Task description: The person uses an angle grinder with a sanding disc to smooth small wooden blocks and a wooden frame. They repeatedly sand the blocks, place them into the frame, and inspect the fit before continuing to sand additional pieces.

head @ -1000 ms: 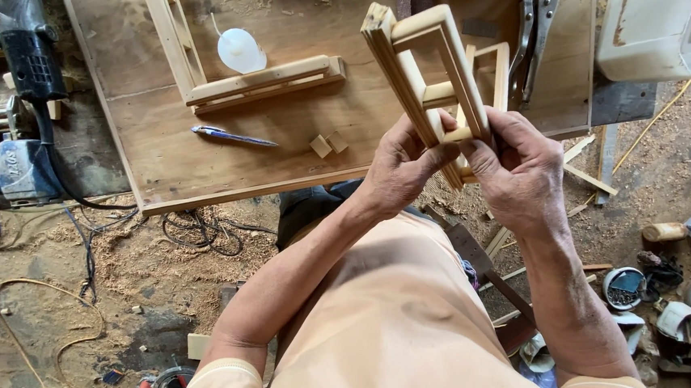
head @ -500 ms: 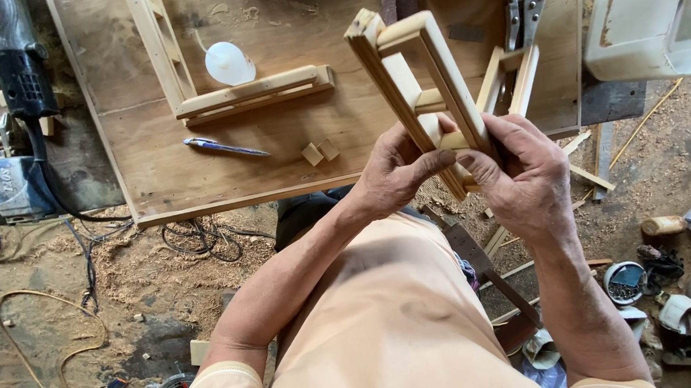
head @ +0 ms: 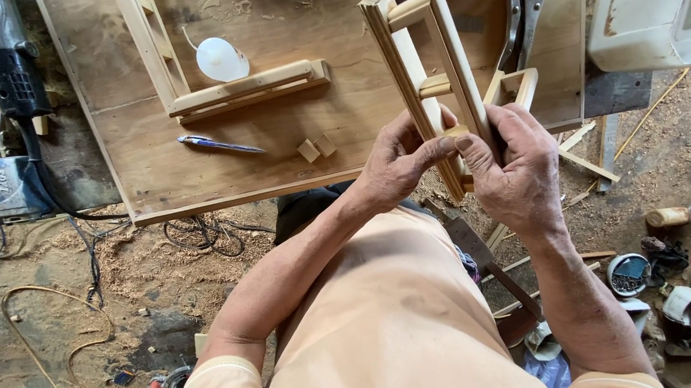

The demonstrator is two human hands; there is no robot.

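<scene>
Rising up and away from both closed grips, left hand (head: 396,166) and right hand (head: 514,170), wooden frame (head: 421,59).

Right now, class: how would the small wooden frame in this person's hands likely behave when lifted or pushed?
The wooden frame probably stays stiff: its slats are joined by cross pieces and show no sag. It seems light, since the left hand and right hand hold it up by one end with fingertips. Its flat slats make rolling unlikely, though stood on end it might tip.
</scene>
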